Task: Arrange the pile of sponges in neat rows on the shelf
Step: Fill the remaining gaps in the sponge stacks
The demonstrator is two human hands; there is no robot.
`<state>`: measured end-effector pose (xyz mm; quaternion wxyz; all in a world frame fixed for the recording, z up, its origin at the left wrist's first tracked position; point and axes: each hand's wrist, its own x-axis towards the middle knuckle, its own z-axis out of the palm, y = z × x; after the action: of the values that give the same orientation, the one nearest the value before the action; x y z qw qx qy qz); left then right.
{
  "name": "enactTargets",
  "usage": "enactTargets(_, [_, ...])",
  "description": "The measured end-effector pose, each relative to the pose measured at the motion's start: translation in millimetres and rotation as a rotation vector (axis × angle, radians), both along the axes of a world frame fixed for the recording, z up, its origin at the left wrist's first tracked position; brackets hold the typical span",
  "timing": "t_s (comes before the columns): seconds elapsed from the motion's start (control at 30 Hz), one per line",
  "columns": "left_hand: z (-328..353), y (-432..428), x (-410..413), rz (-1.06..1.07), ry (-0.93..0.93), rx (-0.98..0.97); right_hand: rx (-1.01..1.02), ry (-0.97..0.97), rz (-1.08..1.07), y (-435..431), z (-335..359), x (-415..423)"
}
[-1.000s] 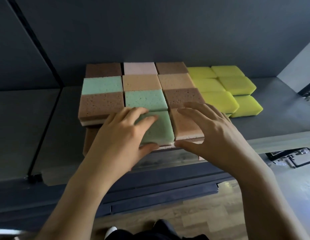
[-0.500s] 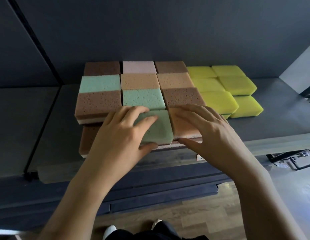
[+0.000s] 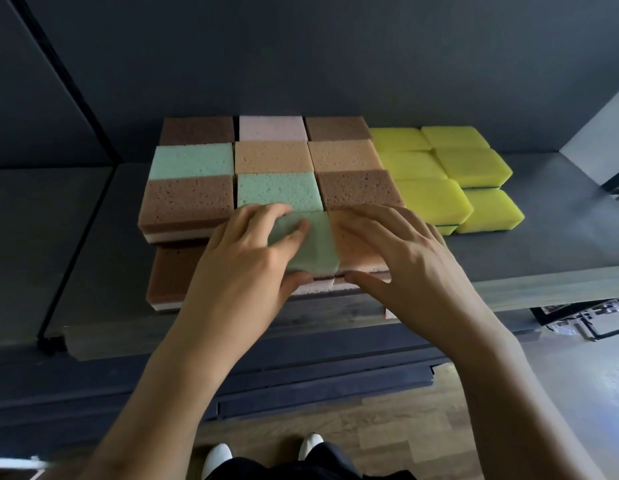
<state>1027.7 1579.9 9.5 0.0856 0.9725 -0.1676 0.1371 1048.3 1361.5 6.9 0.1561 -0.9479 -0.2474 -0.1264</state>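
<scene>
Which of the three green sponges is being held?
The front green sponge, nearest the shelf edge: the left hand grips it. The green sponge behind it and the left-column green sponge lie farther back.

No legible text — sponges, shelf (all unmarked).

Dim scene, with daylight coming in from the right: it washed the shelf (image 3: 560, 209) pale on that side and glared off the floor (image 3: 595, 393). The yellow sponges (image 3: 474, 164) glowed, while the back wall (image 3: 301, 57) sat murky. The left hand (image 3: 245, 258) shaded the green sponge (image 3: 318, 247). Straight edges bowed outward near the borders, and detail ran soft throughout.
</scene>
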Motion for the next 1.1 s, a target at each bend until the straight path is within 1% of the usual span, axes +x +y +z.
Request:
enactTargets(0.1, [-1.1, -3.7, -1.7, 0.028, -0.005, 0.018, -0.004, 0.007, -0.004, 1.2, -0.2, -0.1])
enactTargets(0.23, [-0.5, -2.4, -5.4, 0.010, 0.016, -0.016, -0.005, 0.040, 0.027, -1.6, 6.5, -2.8])
enactTargets(0.3, [-0.2, 2.4, -12.3, 0.005, 0.028, -0.067, 0.012, 0.053, 0.055, 0.1, 17.5, -5.5])
enactTargets(0.37, [0.8, 12.2, -22.9, 0.041, -0.006, -0.125, 0.033, 0.031, 0.093, 9.1, 30.1, -7.0])
enactTargets(0.47, [1.9, 39.7, -42.2, 0.119, -0.105, -0.174, 0.096, -0.001, 0.186, 42.2, 43.2, -7.7])
enactTargets(0.53, [3.6, 63.4, -56.9, 0.189, -0.152, -0.202, 0.115, -0.005, 0.274, 73.7, 44.4, -8.2])
enactTargets(0.6, [5.4, 88.9, -74.1, 0.276, -0.178, -0.215, 0.148, 0.031, 0.385, 108.9, 42.3, -10.4])
enactTargets(0.83, [9.4, 193.2, -149.8, 0.646, -0.194, -0.202, 0.153, 0.019, 0.700, 252.2, 35.9, -35.1])
enactTargets(1.0, [8.2, 275.3, -196.9, 0.885, -0.222, -0.157, 0.136, 0.034, 0.829, 371.0, 29.2, -65.0])
enactTargets(1.1, [8.6, 327.0, -222.0, 0.979, -0.221, -0.162, 0.124, 0.025, 0.875, 441.0, 25.6, -83.8])
